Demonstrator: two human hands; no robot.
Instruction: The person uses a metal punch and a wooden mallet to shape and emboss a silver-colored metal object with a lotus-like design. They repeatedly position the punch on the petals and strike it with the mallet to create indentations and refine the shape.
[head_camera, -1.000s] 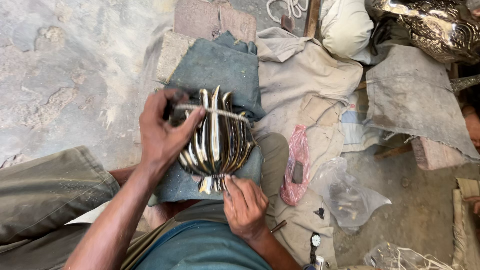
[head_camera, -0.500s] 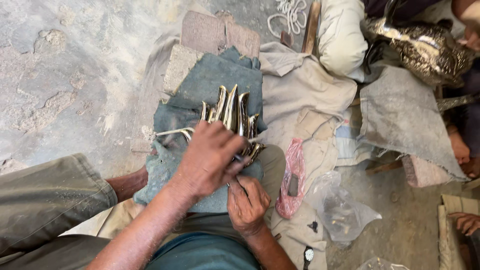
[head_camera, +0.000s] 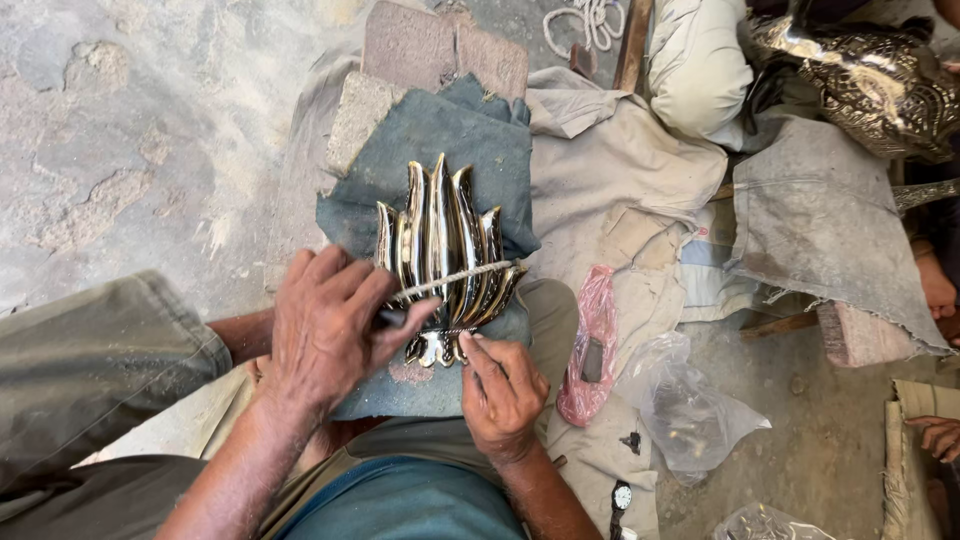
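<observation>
Hands on polished, fluted, leaf-shaped brass casting (head_camera: 445, 255), frame centre, lying on blue-grey cloth pad (head_camera: 440, 140) over person's lap.
L hand (head_camera: 330, 325) curled tight round dark-handled thin file (head_camera: 455, 277), rod laid across ribs, wrist coming in from lower left. R hand (head_camera: 500, 390) fingers pinched at casting's base, bracing it. Risk: file could skid off the glossy ribs & scratch the finish, or piece could slide on loose cloth if R grip eases.

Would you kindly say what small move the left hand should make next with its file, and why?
Probably draw the file back across the flutes. The left hand holds it crosswise over the shiny metal piece, while the right hand steadies the piece's base on the blue cloth.
</observation>
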